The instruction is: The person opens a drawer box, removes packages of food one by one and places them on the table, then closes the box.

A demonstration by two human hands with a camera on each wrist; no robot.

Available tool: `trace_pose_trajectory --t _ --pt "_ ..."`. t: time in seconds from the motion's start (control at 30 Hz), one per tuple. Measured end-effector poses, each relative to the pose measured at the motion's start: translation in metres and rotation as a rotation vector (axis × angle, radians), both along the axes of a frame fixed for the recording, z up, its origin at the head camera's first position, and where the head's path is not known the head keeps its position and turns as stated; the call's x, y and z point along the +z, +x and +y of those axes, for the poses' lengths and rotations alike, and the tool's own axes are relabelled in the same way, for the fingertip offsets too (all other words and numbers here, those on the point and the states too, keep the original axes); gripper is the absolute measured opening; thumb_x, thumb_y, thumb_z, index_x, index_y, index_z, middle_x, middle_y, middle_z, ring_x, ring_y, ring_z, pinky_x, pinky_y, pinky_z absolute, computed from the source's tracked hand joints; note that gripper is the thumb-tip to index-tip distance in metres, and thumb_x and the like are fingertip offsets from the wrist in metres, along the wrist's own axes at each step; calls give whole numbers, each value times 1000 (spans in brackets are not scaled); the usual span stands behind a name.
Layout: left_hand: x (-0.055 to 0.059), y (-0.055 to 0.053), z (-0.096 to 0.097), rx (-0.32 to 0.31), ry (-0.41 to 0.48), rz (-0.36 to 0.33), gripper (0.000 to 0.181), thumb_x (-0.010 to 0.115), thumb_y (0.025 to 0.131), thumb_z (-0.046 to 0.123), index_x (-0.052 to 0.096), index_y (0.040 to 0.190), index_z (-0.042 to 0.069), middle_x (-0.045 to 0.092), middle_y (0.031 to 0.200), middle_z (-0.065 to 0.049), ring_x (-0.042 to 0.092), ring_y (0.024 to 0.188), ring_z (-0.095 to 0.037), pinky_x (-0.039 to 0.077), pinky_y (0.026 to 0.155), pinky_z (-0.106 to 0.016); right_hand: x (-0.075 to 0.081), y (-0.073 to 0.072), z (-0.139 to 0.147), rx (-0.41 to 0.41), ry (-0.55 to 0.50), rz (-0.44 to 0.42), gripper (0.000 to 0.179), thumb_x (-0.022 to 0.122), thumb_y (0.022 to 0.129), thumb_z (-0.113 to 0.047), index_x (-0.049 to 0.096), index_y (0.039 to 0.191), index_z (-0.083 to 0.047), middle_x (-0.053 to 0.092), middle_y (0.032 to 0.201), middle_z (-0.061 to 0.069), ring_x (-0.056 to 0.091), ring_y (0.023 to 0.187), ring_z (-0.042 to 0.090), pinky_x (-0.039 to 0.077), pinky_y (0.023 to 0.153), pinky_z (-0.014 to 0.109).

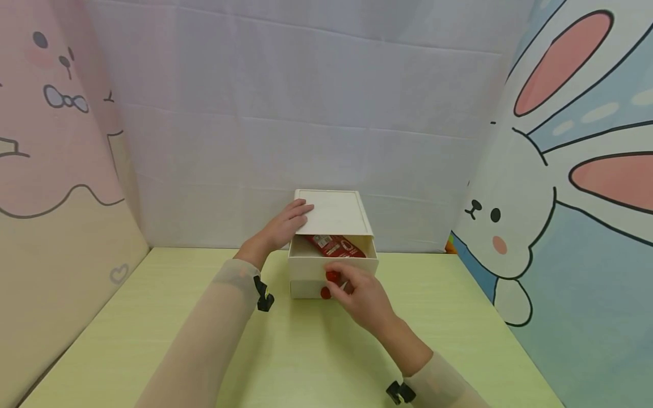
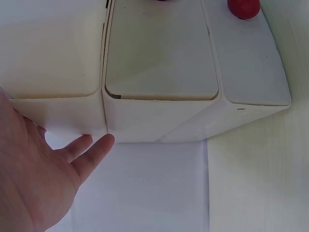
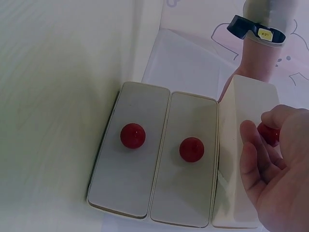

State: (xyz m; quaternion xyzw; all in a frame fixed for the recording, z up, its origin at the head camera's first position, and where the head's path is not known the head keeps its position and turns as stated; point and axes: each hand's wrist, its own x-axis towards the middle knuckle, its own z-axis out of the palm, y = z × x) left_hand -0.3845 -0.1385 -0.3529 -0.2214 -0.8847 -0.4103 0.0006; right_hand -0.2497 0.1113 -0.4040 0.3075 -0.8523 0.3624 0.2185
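Tabletop: we see a pale yellow-green table, its surface smooth, with faint streaks like wood grain in the right wrist view.
Edges: we follow the far edge straight across, and both side edges down to the bottom of the head view.
Standing on it: we find a white three-drawer box, upright near the middle of the far edge, its lowest drawer's side resting directly on the surface.
Shading: we notice soft shadows falling across the near part.
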Motion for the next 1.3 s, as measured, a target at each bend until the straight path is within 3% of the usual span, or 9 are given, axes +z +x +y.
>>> trace_pose_trajectory --t 0.9,1.3 --pt "1 2 1 25 -12 -2 58 35 117 32 37 173 14 14 186 -9 8 173 -37 13 138 -65 -3 14 3 28 -21 -26 32 84 96 -7 76 127 -13 76 98 -1 58 71 0 56 64 20" --pt "1 2 1 23 -13 5 58 35 117 32 38 172 13 15 186 -9 8 173 -36 13 138 -63 -5 18 5 53 -32 7 32 84 96 -6 76 127 -13 78 95 -3 60 70 -1 57 63 19"
